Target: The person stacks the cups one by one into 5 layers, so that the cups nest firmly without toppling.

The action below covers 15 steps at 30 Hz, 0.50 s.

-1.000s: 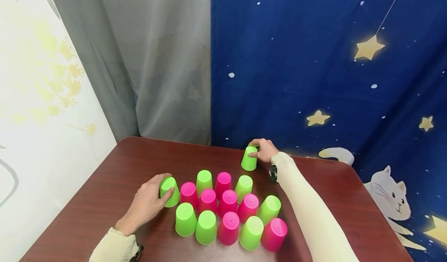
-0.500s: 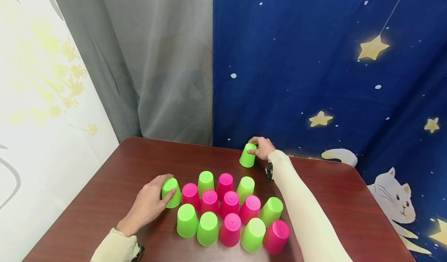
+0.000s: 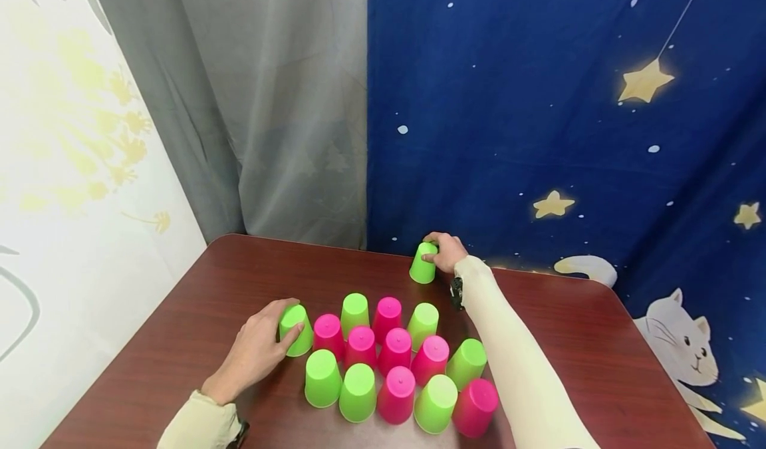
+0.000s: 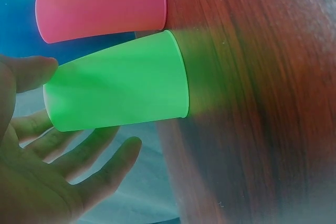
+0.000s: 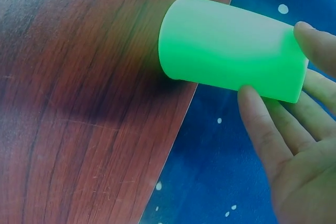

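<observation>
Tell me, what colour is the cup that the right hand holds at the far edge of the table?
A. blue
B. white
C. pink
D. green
D: the right hand grips a green cup upside down, apart from the cluster of pink and green cups; the right wrist view shows the same green cup against the fingers.

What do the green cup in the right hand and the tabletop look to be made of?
The green cup in the right hand looks like thin moulded plastic: uniform bright colour, smooth semi-matte wall, a fine rolled rim, and slight translucence at the edges. The table shows reddish-brown wood grain with a soft sheen; it may be veneer or laminate rather than solid wood, which the pictures cannot settle.
</observation>
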Motion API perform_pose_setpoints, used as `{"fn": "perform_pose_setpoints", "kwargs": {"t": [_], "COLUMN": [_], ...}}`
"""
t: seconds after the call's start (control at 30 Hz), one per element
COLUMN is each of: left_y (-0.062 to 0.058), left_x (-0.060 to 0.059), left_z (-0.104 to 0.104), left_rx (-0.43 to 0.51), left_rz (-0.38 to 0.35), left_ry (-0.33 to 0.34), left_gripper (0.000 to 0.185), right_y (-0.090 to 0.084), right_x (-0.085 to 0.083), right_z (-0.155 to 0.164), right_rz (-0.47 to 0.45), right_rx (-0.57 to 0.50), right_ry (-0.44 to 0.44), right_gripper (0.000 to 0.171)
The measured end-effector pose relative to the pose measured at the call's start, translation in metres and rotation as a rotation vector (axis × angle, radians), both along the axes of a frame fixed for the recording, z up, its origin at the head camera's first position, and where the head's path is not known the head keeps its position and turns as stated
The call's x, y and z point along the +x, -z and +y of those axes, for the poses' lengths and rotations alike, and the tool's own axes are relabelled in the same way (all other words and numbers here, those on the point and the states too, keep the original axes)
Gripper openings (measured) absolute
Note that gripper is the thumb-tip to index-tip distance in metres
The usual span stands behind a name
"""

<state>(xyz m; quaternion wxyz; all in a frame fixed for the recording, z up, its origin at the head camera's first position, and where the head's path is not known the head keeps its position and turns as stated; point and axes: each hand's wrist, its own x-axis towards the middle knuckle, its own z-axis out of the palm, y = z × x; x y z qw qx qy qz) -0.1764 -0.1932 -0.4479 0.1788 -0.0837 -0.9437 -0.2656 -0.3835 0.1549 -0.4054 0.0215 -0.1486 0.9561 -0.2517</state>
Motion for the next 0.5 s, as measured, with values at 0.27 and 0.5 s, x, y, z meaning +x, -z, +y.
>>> {"fn": "perform_pose_setpoints", "kwargs": {"t": [0.27, 0.5], "left_y": [0.0, 0.001], "left_x": [0.0, -0.002], "left_z": [0.001, -0.001], "left_rx": [-0.003, -0.005], "left_rz": [-0.003, 0.002], "left_ry": [0.004, 0.007], "left_gripper": [0.041, 0.044], "right_y": [-0.002, -0.014], "right_x": [0.0, 0.003], "right_z": [0.003, 0.011], "right_rz": [-0.04, -0.046], "right_rx": [-0.007, 0.005], "right_ry": [0.004, -0.003], "right_gripper": [0.055, 0.062]}}
